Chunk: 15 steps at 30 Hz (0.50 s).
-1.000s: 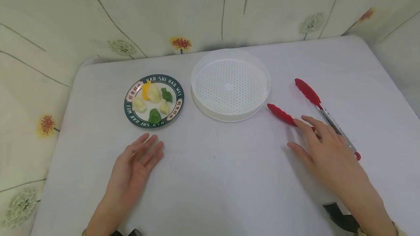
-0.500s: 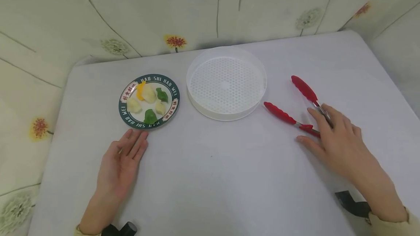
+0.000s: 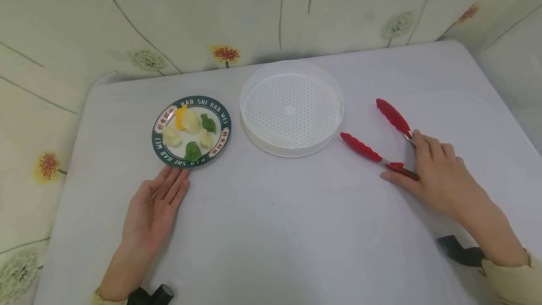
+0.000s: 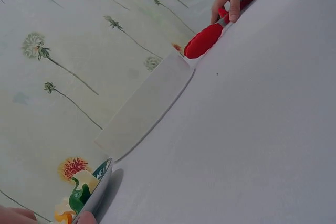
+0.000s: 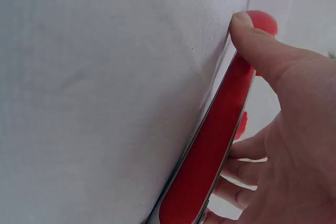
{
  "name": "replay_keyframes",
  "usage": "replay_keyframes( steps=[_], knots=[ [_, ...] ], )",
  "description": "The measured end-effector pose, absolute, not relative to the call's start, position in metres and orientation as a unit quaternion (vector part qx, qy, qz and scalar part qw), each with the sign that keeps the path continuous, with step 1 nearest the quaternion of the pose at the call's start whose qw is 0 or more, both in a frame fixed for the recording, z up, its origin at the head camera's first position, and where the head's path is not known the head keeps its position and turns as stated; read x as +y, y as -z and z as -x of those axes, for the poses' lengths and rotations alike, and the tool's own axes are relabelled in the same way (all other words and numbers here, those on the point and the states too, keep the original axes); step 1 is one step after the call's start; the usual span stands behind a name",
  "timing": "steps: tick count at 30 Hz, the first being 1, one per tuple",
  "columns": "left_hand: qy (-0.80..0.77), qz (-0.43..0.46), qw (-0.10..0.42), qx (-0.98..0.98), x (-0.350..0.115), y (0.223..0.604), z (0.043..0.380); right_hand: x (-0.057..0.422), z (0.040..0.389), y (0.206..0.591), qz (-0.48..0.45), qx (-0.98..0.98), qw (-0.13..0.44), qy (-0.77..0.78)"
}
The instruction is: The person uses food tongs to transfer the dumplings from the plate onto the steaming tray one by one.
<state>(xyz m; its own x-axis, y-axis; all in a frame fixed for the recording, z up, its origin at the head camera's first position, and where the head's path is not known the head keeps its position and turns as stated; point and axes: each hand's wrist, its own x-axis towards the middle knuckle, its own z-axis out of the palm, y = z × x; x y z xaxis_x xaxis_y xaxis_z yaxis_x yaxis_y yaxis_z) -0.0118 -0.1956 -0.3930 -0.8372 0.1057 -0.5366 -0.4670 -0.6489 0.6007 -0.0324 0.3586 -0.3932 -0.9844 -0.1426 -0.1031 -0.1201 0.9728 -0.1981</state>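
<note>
My left hand (image 3: 153, 218) lies palm up in the head view, fingers fairly straight, fingertips at the near rim of a small plate (image 3: 159, 148). Whether they reach under the rim is hidden. The green-bordered plate bears several food pieces: pale yellow chunks (image 3: 171, 136), green pieces (image 3: 193, 151) and an orange piece (image 3: 179, 118). At the right, my right hand (image 3: 449, 180) holds red-tipped metal tongs (image 3: 360, 147) across their spread arms. In the right wrist view, the thumb (image 5: 265, 51) presses along the tongs' near arm (image 5: 202, 161); the other fingers curl at the far side.
A round white tray (image 3: 292, 150) with a perforated bottom stands between the plate and the tongs. The white-covered table (image 3: 275, 244) ends at the back against a flower-patterned wall (image 3: 178, 8). Black wrist straps (image 3: 461, 252) sit below both hands.
My right hand has moved right and down along the tongs and now grips their arms; earlier it hovered over them. My left hand has come up to the plate's near rim.
</note>
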Motion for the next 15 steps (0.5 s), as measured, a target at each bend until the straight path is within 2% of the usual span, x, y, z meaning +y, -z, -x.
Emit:
replay_keyframes(
  steps=[9,15],
  knots=[
    [-0.878,0.232,0.158,0.387,-0.1954,0.3971,0.0133,0.3573,0.0423,0.3939,0.073,0.992,0.034,0.101],
    [-0.883,0.231,0.158,0.378,-0.1955,0.3987,0.0136,0.3560,0.0420,0.3935,0.053,0.989,0.052,0.126]
  ],
)
